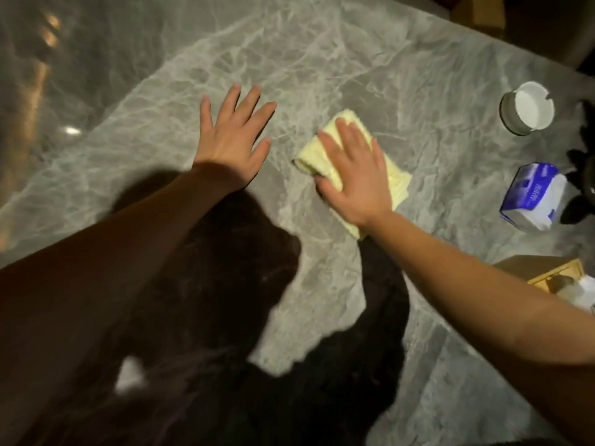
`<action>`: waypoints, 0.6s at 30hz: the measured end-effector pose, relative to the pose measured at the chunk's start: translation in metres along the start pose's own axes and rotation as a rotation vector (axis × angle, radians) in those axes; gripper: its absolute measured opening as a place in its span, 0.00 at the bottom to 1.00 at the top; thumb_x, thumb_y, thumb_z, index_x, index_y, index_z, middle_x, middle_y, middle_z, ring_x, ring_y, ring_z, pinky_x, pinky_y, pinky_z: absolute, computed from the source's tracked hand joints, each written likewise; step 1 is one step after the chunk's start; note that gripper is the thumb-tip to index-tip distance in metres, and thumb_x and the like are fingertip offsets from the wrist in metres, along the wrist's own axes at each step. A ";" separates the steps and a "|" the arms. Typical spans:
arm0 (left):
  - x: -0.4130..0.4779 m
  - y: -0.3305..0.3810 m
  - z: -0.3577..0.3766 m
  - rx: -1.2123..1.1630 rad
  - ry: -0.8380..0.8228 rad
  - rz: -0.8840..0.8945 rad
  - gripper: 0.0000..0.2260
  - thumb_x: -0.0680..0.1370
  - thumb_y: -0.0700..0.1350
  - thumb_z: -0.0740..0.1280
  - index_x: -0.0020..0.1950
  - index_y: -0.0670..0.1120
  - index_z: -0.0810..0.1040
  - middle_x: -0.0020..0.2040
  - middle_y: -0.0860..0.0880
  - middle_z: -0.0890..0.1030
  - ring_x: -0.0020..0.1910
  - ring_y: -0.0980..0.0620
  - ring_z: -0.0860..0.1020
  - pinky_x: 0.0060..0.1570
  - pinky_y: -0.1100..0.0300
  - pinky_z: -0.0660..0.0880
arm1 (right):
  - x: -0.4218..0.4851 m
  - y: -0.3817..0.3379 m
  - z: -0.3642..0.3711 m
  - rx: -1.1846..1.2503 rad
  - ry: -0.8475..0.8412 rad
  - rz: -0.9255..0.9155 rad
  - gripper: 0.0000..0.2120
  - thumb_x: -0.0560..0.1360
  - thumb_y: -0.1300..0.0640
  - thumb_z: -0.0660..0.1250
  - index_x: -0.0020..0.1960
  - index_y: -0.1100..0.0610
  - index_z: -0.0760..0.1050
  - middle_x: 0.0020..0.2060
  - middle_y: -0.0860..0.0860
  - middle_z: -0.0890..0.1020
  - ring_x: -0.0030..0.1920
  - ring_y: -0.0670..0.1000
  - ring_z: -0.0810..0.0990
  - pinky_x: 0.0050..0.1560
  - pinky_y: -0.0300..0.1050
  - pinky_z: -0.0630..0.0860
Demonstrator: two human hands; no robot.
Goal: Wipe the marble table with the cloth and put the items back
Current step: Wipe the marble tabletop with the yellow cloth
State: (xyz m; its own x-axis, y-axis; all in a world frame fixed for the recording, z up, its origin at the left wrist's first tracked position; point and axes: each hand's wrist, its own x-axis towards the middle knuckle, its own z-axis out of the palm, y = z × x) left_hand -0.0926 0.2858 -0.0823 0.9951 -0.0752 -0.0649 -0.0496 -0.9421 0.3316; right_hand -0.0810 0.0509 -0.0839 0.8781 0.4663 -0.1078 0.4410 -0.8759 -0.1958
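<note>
Right now the right hand (352, 180) lies flat w/ fingers spread on the folded yellow cloth (360, 169), pressing it onto the grey marble tabletop (322, 59), no closed grip. Just left of it, the left hand (230, 141) rests palm-down, fingers wide, holding nothing. Well right of the cloth: a white ashtray (528, 107), a blue-white tissue pack (536, 196), and a wooden box (557, 275) nearer the person.

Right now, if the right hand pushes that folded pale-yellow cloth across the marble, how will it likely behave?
The folded pale-yellow cloth looks soft and floppy, so it may bunch. Pressed flat under the right hand, it probably slides easily on the glossy grey marble table.
</note>
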 end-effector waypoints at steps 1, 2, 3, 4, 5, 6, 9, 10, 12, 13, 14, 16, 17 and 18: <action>0.007 0.001 0.000 -0.008 0.009 -0.007 0.23 0.80 0.52 0.54 0.75 0.51 0.59 0.78 0.49 0.54 0.77 0.45 0.48 0.71 0.37 0.42 | 0.010 0.016 -0.004 -0.006 0.002 0.019 0.33 0.74 0.39 0.55 0.77 0.46 0.56 0.78 0.52 0.54 0.78 0.54 0.50 0.75 0.60 0.49; 0.015 0.002 0.000 -0.021 0.022 -0.015 0.23 0.80 0.52 0.53 0.74 0.51 0.59 0.78 0.48 0.55 0.77 0.44 0.49 0.71 0.37 0.43 | 0.020 0.031 -0.009 -0.012 0.006 0.039 0.33 0.74 0.39 0.54 0.77 0.47 0.56 0.78 0.52 0.54 0.78 0.54 0.51 0.75 0.59 0.49; 0.023 0.004 0.000 -0.031 0.034 -0.020 0.22 0.80 0.52 0.53 0.74 0.51 0.60 0.78 0.48 0.55 0.77 0.44 0.49 0.71 0.36 0.43 | 0.031 0.045 -0.013 -0.020 0.012 0.060 0.33 0.74 0.40 0.54 0.77 0.47 0.56 0.78 0.52 0.54 0.78 0.54 0.51 0.75 0.59 0.49; 0.032 0.005 0.001 -0.034 0.039 -0.019 0.22 0.80 0.53 0.53 0.74 0.51 0.60 0.78 0.48 0.55 0.77 0.43 0.49 0.70 0.36 0.42 | 0.043 0.059 -0.018 -0.029 0.020 0.086 0.32 0.75 0.40 0.54 0.77 0.47 0.56 0.78 0.52 0.54 0.78 0.54 0.50 0.75 0.59 0.49; 0.042 0.007 0.002 -0.029 0.038 -0.015 0.22 0.80 0.53 0.53 0.74 0.51 0.60 0.78 0.48 0.55 0.77 0.43 0.49 0.70 0.36 0.42 | 0.054 0.072 -0.022 -0.037 0.025 0.111 0.32 0.76 0.41 0.55 0.77 0.47 0.55 0.78 0.52 0.53 0.78 0.54 0.50 0.75 0.59 0.49; 0.051 0.009 0.004 -0.020 0.034 -0.011 0.23 0.80 0.53 0.53 0.74 0.51 0.60 0.78 0.48 0.54 0.77 0.43 0.49 0.70 0.36 0.42 | 0.066 0.083 -0.026 -0.043 0.029 0.134 0.31 0.76 0.42 0.55 0.77 0.47 0.55 0.78 0.52 0.53 0.78 0.54 0.50 0.75 0.59 0.49; 0.065 0.010 0.015 0.045 0.054 -0.007 0.23 0.80 0.55 0.51 0.75 0.51 0.60 0.78 0.49 0.56 0.77 0.43 0.50 0.70 0.35 0.44 | 0.097 0.112 -0.034 -0.068 0.050 0.180 0.30 0.77 0.42 0.55 0.77 0.47 0.55 0.78 0.52 0.53 0.78 0.55 0.50 0.75 0.58 0.49; 0.065 0.009 0.019 0.077 0.081 0.001 0.23 0.80 0.56 0.51 0.74 0.50 0.61 0.78 0.48 0.57 0.77 0.43 0.52 0.69 0.34 0.46 | 0.107 0.120 -0.037 -0.079 0.052 0.190 0.30 0.77 0.42 0.54 0.77 0.47 0.55 0.78 0.52 0.53 0.78 0.55 0.50 0.75 0.58 0.49; 0.065 0.010 0.022 0.116 0.108 0.011 0.23 0.80 0.56 0.52 0.73 0.50 0.62 0.77 0.48 0.60 0.76 0.42 0.56 0.69 0.33 0.49 | 0.125 0.138 -0.044 -0.100 0.042 0.217 0.30 0.77 0.41 0.52 0.78 0.47 0.54 0.78 0.52 0.53 0.78 0.54 0.50 0.76 0.59 0.49; 0.066 0.010 0.023 0.121 0.103 0.013 0.23 0.79 0.56 0.52 0.73 0.50 0.62 0.77 0.48 0.60 0.76 0.42 0.56 0.69 0.33 0.49 | 0.133 0.145 -0.047 -0.112 0.038 0.228 0.30 0.77 0.40 0.52 0.78 0.47 0.53 0.78 0.52 0.52 0.78 0.54 0.50 0.76 0.59 0.49; 0.068 0.009 0.023 0.124 0.095 0.015 0.23 0.79 0.55 0.53 0.73 0.50 0.62 0.77 0.47 0.60 0.76 0.42 0.56 0.68 0.33 0.49 | 0.140 0.150 -0.050 -0.123 0.037 0.229 0.30 0.78 0.40 0.52 0.78 0.47 0.53 0.78 0.52 0.52 0.78 0.55 0.49 0.76 0.59 0.48; 0.070 0.009 0.021 0.114 0.088 0.010 0.24 0.78 0.56 0.52 0.73 0.50 0.63 0.77 0.48 0.60 0.76 0.42 0.56 0.68 0.33 0.49 | 0.152 0.154 -0.052 -0.132 0.023 0.219 0.30 0.78 0.41 0.52 0.78 0.47 0.52 0.79 0.52 0.52 0.78 0.55 0.49 0.76 0.59 0.48; 0.069 0.009 0.020 0.097 0.093 0.003 0.24 0.78 0.56 0.52 0.72 0.50 0.63 0.76 0.48 0.60 0.76 0.42 0.56 0.68 0.34 0.49 | 0.156 0.155 -0.053 -0.136 0.013 0.214 0.30 0.79 0.41 0.52 0.78 0.48 0.52 0.79 0.52 0.51 0.78 0.55 0.48 0.76 0.59 0.47; 0.069 0.009 0.019 0.081 0.096 0.000 0.24 0.78 0.57 0.52 0.72 0.50 0.64 0.76 0.48 0.61 0.75 0.43 0.57 0.68 0.34 0.49 | 0.158 0.154 -0.053 -0.138 0.003 0.218 0.30 0.79 0.41 0.52 0.78 0.48 0.51 0.79 0.52 0.50 0.78 0.55 0.48 0.76 0.59 0.46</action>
State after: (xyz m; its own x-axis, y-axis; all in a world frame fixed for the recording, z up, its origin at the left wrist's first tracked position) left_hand -0.0259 0.2655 -0.1020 0.9985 -0.0474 0.0273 -0.0528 -0.9656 0.2545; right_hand 0.1354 -0.0173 -0.0790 0.9555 0.2646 -0.1303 0.2625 -0.9644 -0.0337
